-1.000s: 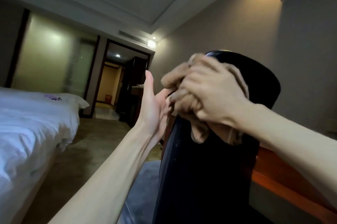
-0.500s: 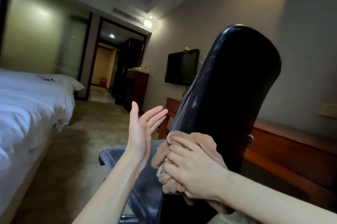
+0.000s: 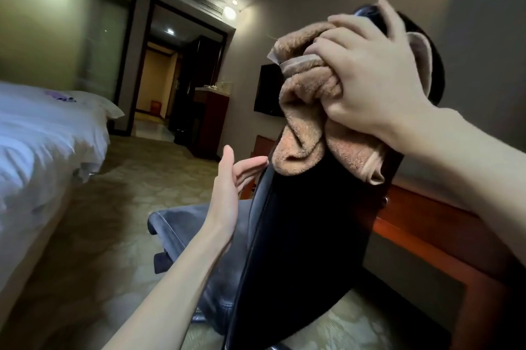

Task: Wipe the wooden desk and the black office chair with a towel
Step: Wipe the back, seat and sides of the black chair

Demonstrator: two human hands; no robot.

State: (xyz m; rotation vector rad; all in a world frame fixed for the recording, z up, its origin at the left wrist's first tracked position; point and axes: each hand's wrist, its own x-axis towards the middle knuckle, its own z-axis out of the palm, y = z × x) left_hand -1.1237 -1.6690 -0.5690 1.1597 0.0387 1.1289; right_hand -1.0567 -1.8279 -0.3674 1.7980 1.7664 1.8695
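Right hand (image 3: 370, 73) clutches the towel (image 3: 304, 127) against the black chair back (image 3: 307, 236); left hand (image 3: 227, 190) flat beside it.

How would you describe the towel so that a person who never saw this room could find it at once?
Find the tall black office chair in the foreground, beside the wooden desk. Near the top of its backrest the right hand grips a bunched cloth against the leather: that is the towel. It alone is soft, fuzzy and light brown, while its neighbours are smooth and hard.

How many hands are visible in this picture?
2. The right hand grips the towel at the top of the chair; the left hand, open, is lower, beside its edge.
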